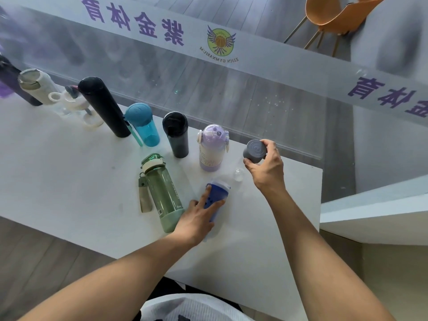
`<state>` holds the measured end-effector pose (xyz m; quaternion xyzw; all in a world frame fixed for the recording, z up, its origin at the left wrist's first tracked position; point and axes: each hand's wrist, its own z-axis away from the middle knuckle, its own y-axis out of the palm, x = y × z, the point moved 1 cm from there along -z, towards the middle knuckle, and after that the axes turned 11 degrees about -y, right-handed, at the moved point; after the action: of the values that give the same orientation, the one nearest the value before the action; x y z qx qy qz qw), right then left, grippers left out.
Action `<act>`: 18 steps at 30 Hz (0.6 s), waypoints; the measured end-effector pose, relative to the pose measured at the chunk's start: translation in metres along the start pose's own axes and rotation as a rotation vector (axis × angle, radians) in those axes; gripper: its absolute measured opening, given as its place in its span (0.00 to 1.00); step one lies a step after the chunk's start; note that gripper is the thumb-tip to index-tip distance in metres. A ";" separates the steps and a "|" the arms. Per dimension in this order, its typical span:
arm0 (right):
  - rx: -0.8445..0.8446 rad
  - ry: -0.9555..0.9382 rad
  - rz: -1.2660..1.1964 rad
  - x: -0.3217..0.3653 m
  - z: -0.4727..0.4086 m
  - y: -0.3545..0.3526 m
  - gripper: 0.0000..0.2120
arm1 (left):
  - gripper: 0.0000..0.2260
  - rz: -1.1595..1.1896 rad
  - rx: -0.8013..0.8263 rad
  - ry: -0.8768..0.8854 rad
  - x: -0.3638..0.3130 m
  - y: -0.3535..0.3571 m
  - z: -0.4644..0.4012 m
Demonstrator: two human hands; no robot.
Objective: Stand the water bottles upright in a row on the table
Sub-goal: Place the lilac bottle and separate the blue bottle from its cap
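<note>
Several bottles stand upright along the far edge of the white table (pixel 58 172): a tall black flask (pixel 104 107), a teal tumbler (pixel 143 123), a dark mug (pixel 176 135) and a lilac bottle (pixel 212 147). A green bottle (pixel 161 191) stands nearer me, apart from that line. My left hand (pixel 196 218) grips a blue bottle (pixel 218 195) on the table beside the green one. My right hand (pixel 266 167) holds a grey-capped bottle (pixel 254 150) at the right end, past the lilac one; its body is hidden by my hand.
More bottles stand at the far left: a white one (pixel 37 85), a clear one with a white lid (pixel 71 105). A glass wall with purple lettering runs right behind the table. The table's right edge (pixel 320 181) lies close to my right hand. An orange chair (pixel 335 15) stands beyond the glass.
</note>
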<state>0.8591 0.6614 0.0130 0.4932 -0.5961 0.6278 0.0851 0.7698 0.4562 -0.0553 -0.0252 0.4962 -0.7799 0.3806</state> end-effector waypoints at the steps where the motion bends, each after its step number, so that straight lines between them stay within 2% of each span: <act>1: 0.005 0.003 0.005 0.000 -0.001 -0.001 0.29 | 0.32 -0.001 -0.002 0.002 0.000 0.000 0.000; 14: 0.036 0.034 0.073 0.001 0.000 -0.003 0.30 | 0.32 -0.016 -0.007 0.009 0.000 0.002 -0.001; 18: 0.051 0.075 0.056 -0.001 0.001 -0.005 0.39 | 0.33 -0.024 -0.010 0.009 -0.001 0.001 0.000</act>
<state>0.8639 0.6623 0.0154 0.4547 -0.5899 0.6628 0.0773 0.7705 0.4569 -0.0557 -0.0298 0.5016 -0.7820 0.3689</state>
